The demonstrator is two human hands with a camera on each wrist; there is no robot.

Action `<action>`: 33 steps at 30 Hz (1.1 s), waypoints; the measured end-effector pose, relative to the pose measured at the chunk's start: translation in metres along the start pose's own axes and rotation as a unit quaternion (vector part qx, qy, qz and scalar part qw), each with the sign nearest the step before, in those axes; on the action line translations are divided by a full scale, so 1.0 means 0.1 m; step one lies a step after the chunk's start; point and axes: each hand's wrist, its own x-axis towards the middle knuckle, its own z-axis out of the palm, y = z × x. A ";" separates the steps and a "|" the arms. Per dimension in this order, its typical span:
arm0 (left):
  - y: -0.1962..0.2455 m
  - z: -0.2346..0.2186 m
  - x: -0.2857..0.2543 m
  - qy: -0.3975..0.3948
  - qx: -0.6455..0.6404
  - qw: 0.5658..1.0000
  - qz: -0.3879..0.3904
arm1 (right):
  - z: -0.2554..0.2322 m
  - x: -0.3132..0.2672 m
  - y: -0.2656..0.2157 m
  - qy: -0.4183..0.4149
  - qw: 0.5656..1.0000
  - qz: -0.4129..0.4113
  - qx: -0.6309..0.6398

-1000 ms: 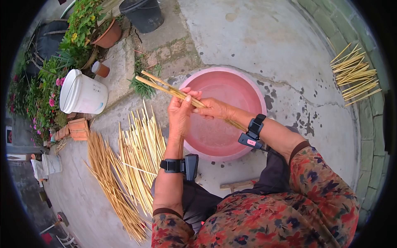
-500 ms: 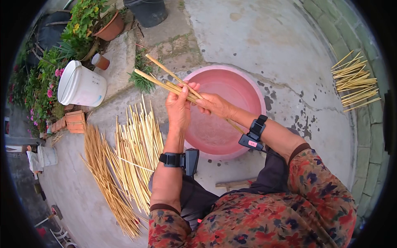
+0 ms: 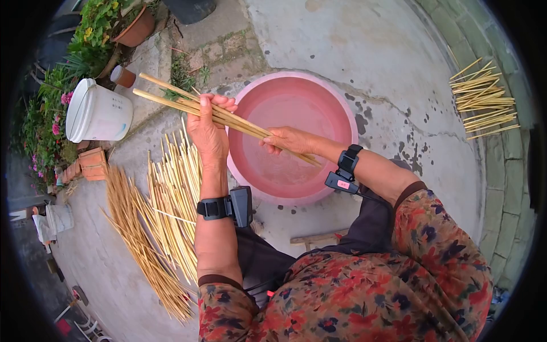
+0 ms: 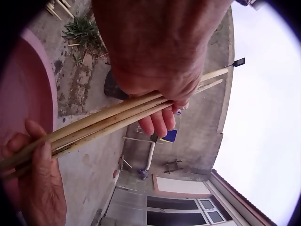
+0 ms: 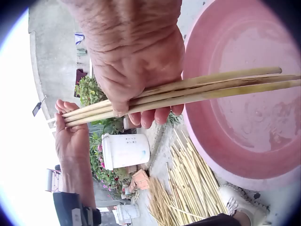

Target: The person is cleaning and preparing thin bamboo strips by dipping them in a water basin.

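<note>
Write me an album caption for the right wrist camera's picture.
Two hands grip a few pale stalks, partly over a pink tub.

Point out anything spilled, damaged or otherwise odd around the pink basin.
Dark patches, perhaps splashed water, spot the concrete right of the pink basin. A crack also runs through the concrete there, so it looks damaged.

No words or numbers can be read here. The white bucket (image 3: 99, 111) has a few small dark marks in short rows on its side, but they are too tiny to read, even in the right wrist view. The little black box (image 3: 342, 182) on the right wrist has a pink sticker (image 3: 343, 184) with small dark marks, too blurry to read.
</note>
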 end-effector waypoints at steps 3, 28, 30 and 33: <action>0.13 -0.22 0.09 0.032 0.006 0.999 0.030 | -0.01 -0.13 0.27 -0.031 0.997 0.052 -0.041; 0.01 -0.18 -0.02 -0.009 -0.013 0.999 -0.032 | -0.08 -0.08 -0.29 0.176 0.981 -0.084 -0.009; 0.01 -0.19 -0.03 0.003 -0.001 0.999 -0.043 | -0.10 -0.14 -0.43 0.116 0.993 0.001 0.028; -0.03 -0.21 -0.01 -0.018 0.014 0.999 -0.036 | -0.09 -0.13 -0.42 0.138 0.990 -0.027 -0.015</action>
